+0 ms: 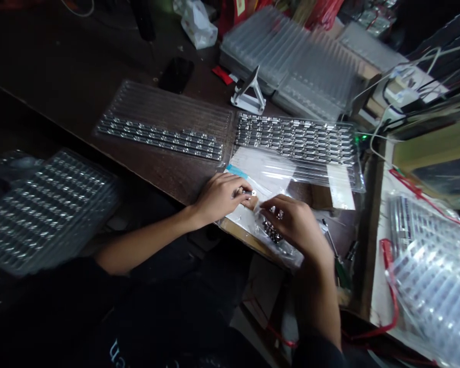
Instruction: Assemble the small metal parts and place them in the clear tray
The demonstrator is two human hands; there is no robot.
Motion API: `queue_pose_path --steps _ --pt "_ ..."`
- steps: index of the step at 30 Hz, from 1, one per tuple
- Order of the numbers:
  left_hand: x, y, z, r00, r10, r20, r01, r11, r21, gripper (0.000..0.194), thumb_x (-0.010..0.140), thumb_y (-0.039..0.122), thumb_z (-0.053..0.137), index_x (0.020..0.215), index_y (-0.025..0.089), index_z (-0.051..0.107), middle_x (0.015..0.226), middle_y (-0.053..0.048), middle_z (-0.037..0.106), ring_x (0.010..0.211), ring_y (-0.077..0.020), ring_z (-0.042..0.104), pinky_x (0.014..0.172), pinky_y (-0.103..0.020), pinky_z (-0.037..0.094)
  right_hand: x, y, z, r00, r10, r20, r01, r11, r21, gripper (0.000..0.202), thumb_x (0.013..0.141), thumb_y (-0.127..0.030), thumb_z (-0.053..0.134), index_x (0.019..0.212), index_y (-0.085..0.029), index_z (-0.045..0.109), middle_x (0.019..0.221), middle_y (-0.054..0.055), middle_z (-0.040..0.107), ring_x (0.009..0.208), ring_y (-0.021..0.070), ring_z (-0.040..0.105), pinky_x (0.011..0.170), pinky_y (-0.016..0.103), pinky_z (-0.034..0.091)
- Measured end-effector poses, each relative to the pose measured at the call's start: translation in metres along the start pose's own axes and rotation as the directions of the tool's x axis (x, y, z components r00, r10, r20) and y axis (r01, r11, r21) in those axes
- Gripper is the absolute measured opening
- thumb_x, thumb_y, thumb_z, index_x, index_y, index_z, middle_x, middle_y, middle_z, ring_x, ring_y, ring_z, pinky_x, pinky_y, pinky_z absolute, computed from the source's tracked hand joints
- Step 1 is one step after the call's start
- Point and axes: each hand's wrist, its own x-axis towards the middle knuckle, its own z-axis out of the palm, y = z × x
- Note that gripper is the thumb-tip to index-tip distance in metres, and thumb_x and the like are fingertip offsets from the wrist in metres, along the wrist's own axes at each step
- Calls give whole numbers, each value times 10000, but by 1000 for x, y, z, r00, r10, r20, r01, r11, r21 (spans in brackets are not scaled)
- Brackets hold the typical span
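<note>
Head view: pinching a small dark-and-silver part [248, 192] between thumb and fingers of the left hand [222, 198], low over a flat white sheet [240, 217] near the front edge of the dark brown desk [189, 181]. Curled right hand [291, 217] just beside it, fingertips down at a crinkled clear plastic bag [291, 253] of shiny little metal bits [271, 230]. Can't tell whether gripping a bit or just the film, too blurry and covered there tbh.

Would worry most about the bag: sitting right by the desk edge, so easy to spill over with one careless tug. Also easy to fumble something that tiny in such dim light, with both hands crowded together. Further back, watch the ribbed clear plastic tray [304, 176] full of silver-and-black rows [291, 138]: overlapping the sheet, so liable to get jolted by any snag, maybe shaking rows out of their grooves.
</note>
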Motion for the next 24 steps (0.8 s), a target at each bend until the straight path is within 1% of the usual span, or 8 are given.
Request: queue_pose_path --steps 2,5,8,10,14,18,21,24 --pt "3 4 8 1000 15 3 -15 999 -34 80 828 228 740 875 207 678 876 0 731 877 -180 648 841 -331 440 -9 8 -11 987 95 126 -88 994 -62 141 852 -297 662 944 -223 739 877 42 746 727 183 669 651 273 455" --pt "4 7 18 1000 20 9 -19 999 -50 105 792 210 772 848 212 683 843 13 730 856 -179 644 840 -333 444 -17 13 -17 952 218 215 -191 972 -140 148 805 -260 693 939 -225 745 857 45 758 729 200 676 634 279 437" --pt "4 7 20 1000 -8 19 9 999 -39 100 786 193 769 842 212 689 855 8 734 864 -184 645 835 -333 447 -18 10 -16 941 170 292 -147 984 -100 146 818 -143 607 851 -208 734 823 41 748 721 177 662 644 263 416" --pt "5 7 20 999 -30 33 31 999 -28 82 794 192 757 838 211 691 852 2 733 863 -186 646 828 -332 450 -19 10 -15 946 129 298 -116 991 -62 177 825 -110 564 805 -200 715 776 34 730 679 156 638 628 254 401" --pt "5 9 19 997 -38 61 37 999 13 60 805 206 744 821 208 687 866 -4 735 870 -190 644 850 -344 442 -22 14 -17 978 56 203 -60 998 15 168 887 -172 539 862 -201 702 802 37 720 676 156 623 639 263 412" --pt "3 12 18 996 -55 74 49 995 82 46 828 229 730 824 223 685 894 16 740 923 -186 642 1031 -422 330 -22 16 -21 998 -23 60 17 994 110 167 909 -175 519 913 -185 685 893 58 717 768 167 644 694 270 449" --pt "2 15 18 993 -93 77 85 991 103 25 849 251 716 840 239 695 906 24 742 990 -191 633 1106 -466 220 -20 16 -22 998 -26 -50 33 988 150 164 913 -200 521 894 -174 682 884 67 718 785 178 656 710 280 471" --pt "3 16 17 989 -119 91 113 991 68 35 853 257 716 824 243 702 897 29 747 990 -186 637 1115 -470 200 -15 18 -20 991 12 -135 6 991 136 155 887 -184 538 903 -174 692 885 65 735 792 186 674 735 291 491"
